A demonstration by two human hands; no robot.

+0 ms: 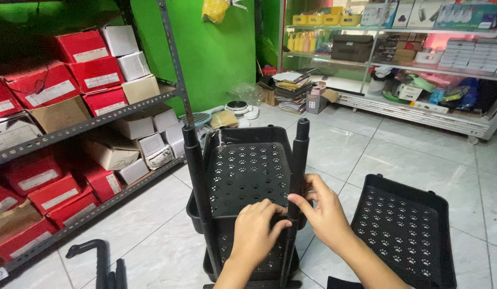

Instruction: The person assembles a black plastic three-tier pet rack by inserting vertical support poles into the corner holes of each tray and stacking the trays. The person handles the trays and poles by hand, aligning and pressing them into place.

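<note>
left hand (255, 227) flat on black rack (247, 176), right hand (322, 210) pinching pole (297, 176)

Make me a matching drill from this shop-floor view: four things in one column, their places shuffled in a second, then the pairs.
Things
1. left hand
2. loose black perforated plastic tray
3. red cardboard boxes
4. stack of papers and books

Places
A. flat on the tiled floor at right
B. on the grey metal shelving at left
C. on the floor by the green wall
D. on the rim of the black plastic cart's tier

Pairs: 1-D, 2-A, 3-B, 4-C
</note>
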